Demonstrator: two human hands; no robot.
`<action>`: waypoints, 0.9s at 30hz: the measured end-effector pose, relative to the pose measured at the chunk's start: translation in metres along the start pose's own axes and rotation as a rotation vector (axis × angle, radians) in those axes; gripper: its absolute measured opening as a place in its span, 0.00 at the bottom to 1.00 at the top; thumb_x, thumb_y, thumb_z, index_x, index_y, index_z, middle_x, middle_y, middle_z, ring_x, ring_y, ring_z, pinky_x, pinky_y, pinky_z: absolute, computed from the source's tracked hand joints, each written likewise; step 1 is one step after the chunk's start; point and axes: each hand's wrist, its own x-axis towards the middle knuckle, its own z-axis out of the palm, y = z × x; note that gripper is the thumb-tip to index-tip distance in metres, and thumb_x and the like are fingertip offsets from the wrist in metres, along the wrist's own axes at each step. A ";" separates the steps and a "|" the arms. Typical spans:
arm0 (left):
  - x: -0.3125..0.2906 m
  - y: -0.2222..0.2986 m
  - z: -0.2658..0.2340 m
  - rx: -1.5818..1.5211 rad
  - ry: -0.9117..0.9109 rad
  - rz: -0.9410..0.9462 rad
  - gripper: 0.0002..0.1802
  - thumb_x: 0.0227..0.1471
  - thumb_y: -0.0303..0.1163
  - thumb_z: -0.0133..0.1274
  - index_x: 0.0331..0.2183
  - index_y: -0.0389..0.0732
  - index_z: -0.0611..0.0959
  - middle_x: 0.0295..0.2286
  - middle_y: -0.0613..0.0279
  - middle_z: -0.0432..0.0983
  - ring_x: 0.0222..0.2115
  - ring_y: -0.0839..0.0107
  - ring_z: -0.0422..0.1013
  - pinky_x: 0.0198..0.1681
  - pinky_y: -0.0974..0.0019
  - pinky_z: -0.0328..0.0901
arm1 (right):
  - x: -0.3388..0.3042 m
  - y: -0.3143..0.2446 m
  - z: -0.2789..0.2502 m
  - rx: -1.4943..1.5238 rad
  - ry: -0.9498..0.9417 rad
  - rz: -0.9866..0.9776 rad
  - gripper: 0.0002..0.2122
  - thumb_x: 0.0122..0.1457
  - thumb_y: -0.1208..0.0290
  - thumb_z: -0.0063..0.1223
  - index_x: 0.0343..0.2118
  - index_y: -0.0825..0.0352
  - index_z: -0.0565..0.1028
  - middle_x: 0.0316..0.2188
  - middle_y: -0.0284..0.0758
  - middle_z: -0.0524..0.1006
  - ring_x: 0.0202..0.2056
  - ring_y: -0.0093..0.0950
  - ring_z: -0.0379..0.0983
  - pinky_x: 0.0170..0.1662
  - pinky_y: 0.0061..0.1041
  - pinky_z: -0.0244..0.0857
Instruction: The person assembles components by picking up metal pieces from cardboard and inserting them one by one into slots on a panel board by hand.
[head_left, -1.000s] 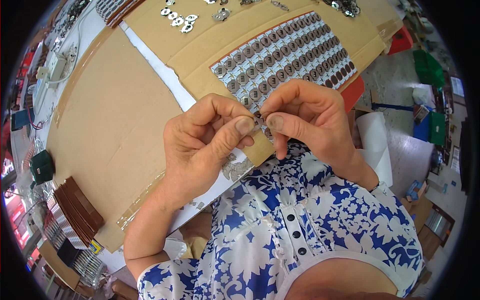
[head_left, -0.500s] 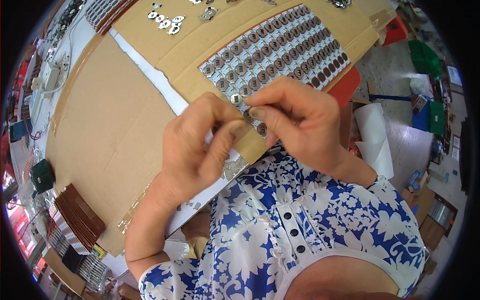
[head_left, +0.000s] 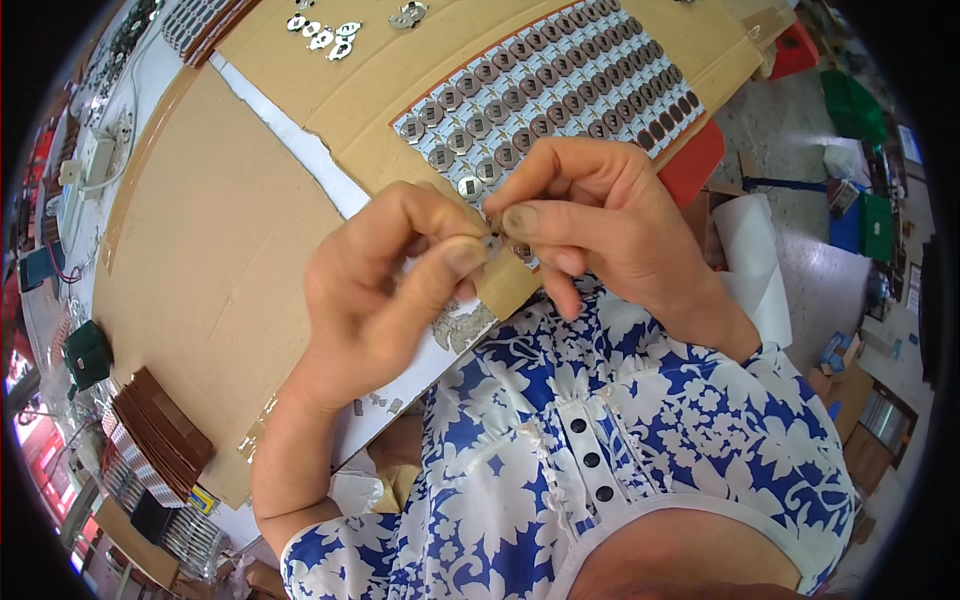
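My left hand point(head_left: 375, 285) is closed, its thumb and forefinger pinching a small silvery piece point(head_left: 492, 241). Touching or almost touching it, the fingertips of my right hand point(head_left: 615, 215) are pinched together; what they hold, if anything, is too small to make out. Just beyond the fingers lies a flat panel point(head_left: 480, 108) carrying rows of round brown-grey discs with dark centres. One brighter silvery disc point(head_left: 469, 187) sits near the panel's closest corner. My hands hide part of that corner.
Loose silvery metal pieces point(head_left: 340, 45) lie on the cardboard point(head_left: 215, 230) at the far side. Small grey scraps point(head_left: 462, 328) are by the table's front edge. Stacked brown panels point(head_left: 160, 430) stand at left, stacked red trays point(head_left: 693, 165) at right.
Both hands have stayed close together while the fingertips shifted slightly, and the silvery piece between them now shows. The panel appears slightly higher and to the left in the picture.
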 end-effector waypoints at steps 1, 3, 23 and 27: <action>0.006 -0.004 0.001 -0.004 -0.010 0.001 0.04 0.66 0.23 0.62 0.39 0.34 0.82 0.31 0.53 0.78 0.28 0.66 0.79 0.32 0.65 0.71 | 0.003 0.013 -0.002 0.001 0.010 -0.003 0.09 0.62 0.87 0.62 0.44 0.70 0.83 0.31 0.42 0.80 0.31 0.37 0.82 0.33 0.31 0.77; 0.012 -0.009 0.005 0.682 -0.152 0.559 0.05 0.65 0.23 0.63 0.39 0.34 0.82 0.31 0.52 0.78 0.31 0.59 0.80 0.33 0.61 0.73 | 0.009 0.035 0.002 -0.915 0.312 -0.877 0.06 0.68 0.88 0.59 0.44 0.74 0.83 0.32 0.34 0.81 0.24 0.18 0.77 0.28 0.17 0.72; 0.021 -0.037 0.004 0.789 -0.028 0.617 0.13 0.47 0.18 0.67 0.38 0.36 0.86 0.42 0.55 0.88 0.44 0.53 0.84 0.42 0.56 0.78 | -0.014 0.016 -0.034 -0.521 0.243 -0.301 0.03 0.69 0.82 0.61 0.42 0.73 0.83 0.33 0.29 0.84 0.24 0.13 0.77 0.26 0.17 0.70; 0.020 -0.040 0.005 0.907 -0.082 0.661 0.12 0.47 0.22 0.68 0.37 0.37 0.86 0.42 0.57 0.88 0.47 0.56 0.84 0.45 0.56 0.77 | -0.015 0.024 -0.035 -1.147 0.329 -0.603 0.05 0.64 0.85 0.64 0.40 0.70 0.82 0.33 0.32 0.80 0.30 0.23 0.80 0.31 0.25 0.71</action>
